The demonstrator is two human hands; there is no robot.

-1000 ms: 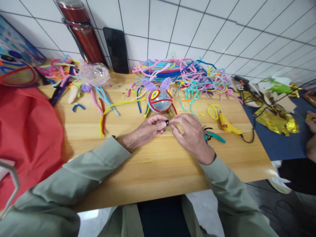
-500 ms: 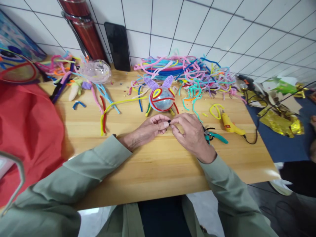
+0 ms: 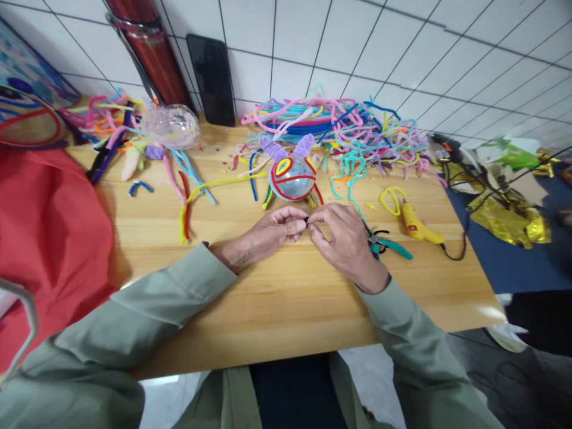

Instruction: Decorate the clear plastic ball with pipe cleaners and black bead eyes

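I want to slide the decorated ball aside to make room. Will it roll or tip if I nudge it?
The ball is round and rests on thin pipe-cleaner legs, so it would probably rock or tip rather than slide cleanly. Its clear shell looks hollow, so it is likely light and easily knocked. The purple ears would likely bend if pushed; lifting by the body seems safer.

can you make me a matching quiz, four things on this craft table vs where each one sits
Things:
1 glue gun
2 phone
3 decorated ball
4 red cloth

Places:
A leaning on the tiled wall
B just beyond the hands
C on the table's left end
D right of the right hand, past the pliers

Pairs: 1-D, 2-A, 3-B, 4-C
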